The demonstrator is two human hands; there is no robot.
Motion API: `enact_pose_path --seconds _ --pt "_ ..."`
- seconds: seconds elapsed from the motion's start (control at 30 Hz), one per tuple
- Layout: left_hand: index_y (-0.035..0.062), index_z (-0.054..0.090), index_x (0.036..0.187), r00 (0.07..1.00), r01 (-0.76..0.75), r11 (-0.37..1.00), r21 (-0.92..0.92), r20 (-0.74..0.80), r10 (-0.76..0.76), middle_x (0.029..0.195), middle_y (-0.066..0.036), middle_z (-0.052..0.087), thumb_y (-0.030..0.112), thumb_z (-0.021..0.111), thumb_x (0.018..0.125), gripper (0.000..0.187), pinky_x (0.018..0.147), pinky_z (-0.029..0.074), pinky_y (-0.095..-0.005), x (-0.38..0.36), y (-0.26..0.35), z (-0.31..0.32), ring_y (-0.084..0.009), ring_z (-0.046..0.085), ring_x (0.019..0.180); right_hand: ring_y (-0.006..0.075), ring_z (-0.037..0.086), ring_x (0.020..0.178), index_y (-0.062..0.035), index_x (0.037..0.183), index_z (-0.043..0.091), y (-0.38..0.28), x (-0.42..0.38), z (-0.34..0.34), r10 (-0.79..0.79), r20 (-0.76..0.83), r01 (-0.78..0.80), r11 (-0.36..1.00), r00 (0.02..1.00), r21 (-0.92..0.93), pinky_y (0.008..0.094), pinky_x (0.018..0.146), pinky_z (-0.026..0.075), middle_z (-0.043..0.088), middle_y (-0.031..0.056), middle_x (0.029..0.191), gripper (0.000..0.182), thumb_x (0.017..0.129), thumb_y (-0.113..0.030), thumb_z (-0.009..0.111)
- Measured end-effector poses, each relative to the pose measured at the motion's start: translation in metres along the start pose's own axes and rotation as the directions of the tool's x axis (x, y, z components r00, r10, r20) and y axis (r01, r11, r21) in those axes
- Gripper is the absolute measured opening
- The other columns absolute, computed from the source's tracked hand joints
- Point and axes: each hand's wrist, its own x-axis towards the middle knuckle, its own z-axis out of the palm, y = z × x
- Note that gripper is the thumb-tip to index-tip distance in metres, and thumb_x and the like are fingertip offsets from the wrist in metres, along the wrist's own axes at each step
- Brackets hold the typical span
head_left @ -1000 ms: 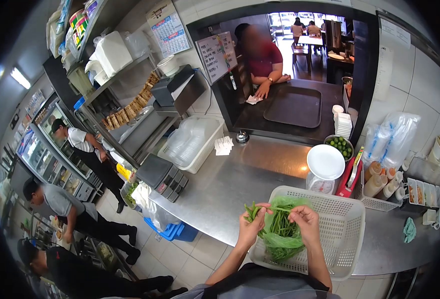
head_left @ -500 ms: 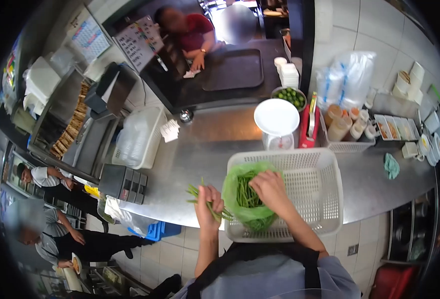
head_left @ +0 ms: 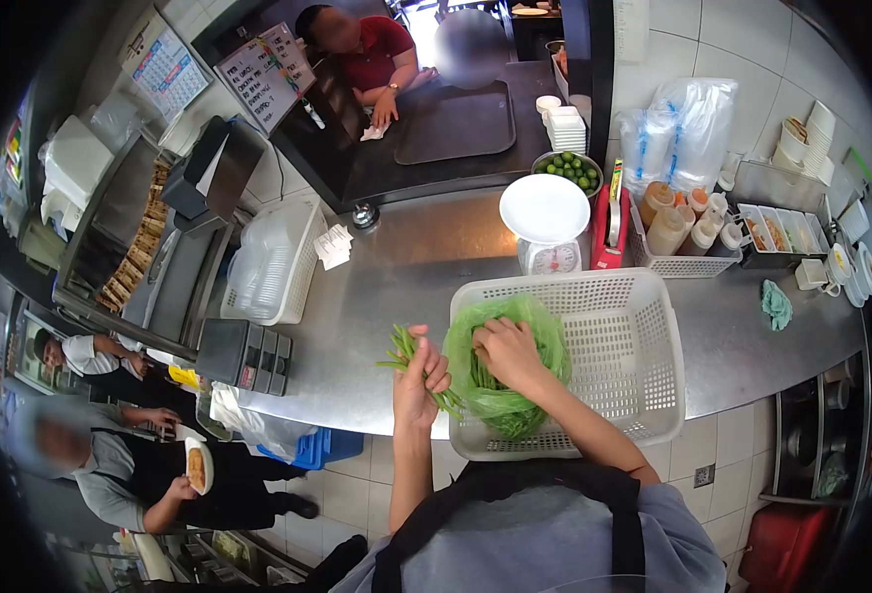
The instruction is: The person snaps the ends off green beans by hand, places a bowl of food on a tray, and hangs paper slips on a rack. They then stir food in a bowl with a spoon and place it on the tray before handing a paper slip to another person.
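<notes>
My left hand (head_left: 418,393) is closed around a small bunch of green beans (head_left: 400,348), held beside the left edge of a white perforated basket (head_left: 622,381). Inside that basket, on its left side, sits a light-green plastic bag (head_left: 547,336) with its mouth spread, holding more green beans. My right hand (head_left: 511,354) reaches into the bag, fingers curled down and pinched at the beans; the fingertips are partly hidden.
Behind the basket stand a scale with a white plate (head_left: 545,210), a bowl of green limes (head_left: 567,173) and a basket of squeeze bottles (head_left: 688,265). A bell (head_left: 365,215) and lidded containers (head_left: 266,267) are left. Co-workers stand at left; another person leans by a tray (head_left: 456,124).
My right hand has shifted slightly left within the bag. My left hand still grips its bunch, now tilted a little differently. A co-worker at left has turned, bringing a plate of food forward.
</notes>
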Motion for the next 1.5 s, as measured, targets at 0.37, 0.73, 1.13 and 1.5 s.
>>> enact_pose_path --seconds 0.37,0.73,1.13,1.5 --pt "-0.0016 0.061 0.097 0.898 -0.412 0.389 0.824 0.294 0.327 0.077 -0.010 0.058 0.006 0.067 0.078 0.022 0.063 0.045 -0.0300 0.014 -0.021 0.025 -0.0193 0.057 0.070 0.0184 0.060 0.070 0.0022 0.083 0.061 -0.014 0.013 -0.089 -0.075 -0.135 0.125 0.902 0.988 0.413 0.0307 0.063 0.045 0.061 0.0101 0.073 0.009 0.078 -0.005 0.062" --pt "-0.0021 0.060 0.093 0.840 -0.471 0.254 0.845 0.343 0.420 0.081 -0.016 0.059 -0.006 0.063 0.068 0.025 0.064 0.046 -0.0354 0.004 -0.032 0.033 -0.0357 0.059 0.073 0.0086 0.054 0.072 -0.0003 0.086 0.060 -0.002 0.008 -0.053 0.235 0.134 -0.192 0.244 0.963 0.951 0.0221 0.067 0.043 0.059 0.0011 0.078 0.004 0.084 -0.003 0.059" --pt "0.0005 0.067 0.090 0.876 -0.326 0.643 0.693 -0.035 0.482 0.071 0.001 0.060 0.013 0.062 0.086 0.014 0.050 0.039 -0.0228 0.019 0.003 0.009 -0.0062 0.048 0.057 0.0247 0.056 0.075 -0.0075 0.081 0.068 0.017 -0.012 -0.048 0.090 0.096 -0.092 0.995 0.991 0.027 0.0375 0.076 0.033 0.062 0.0067 0.073 0.010 0.076 -0.016 0.066" --pt "0.0036 0.067 0.097 0.838 -0.343 0.650 0.678 -0.091 0.538 0.072 0.003 0.058 0.019 0.059 0.088 0.019 0.045 0.026 -0.0197 0.018 0.003 0.021 -0.0021 0.036 0.051 0.0119 0.062 0.080 -0.0020 0.101 0.066 0.011 -0.013 -0.045 0.132 0.082 -0.153 0.737 0.988 0.659 0.0268 0.073 0.048 0.069 0.0070 0.085 0.022 0.084 -0.015 0.063"
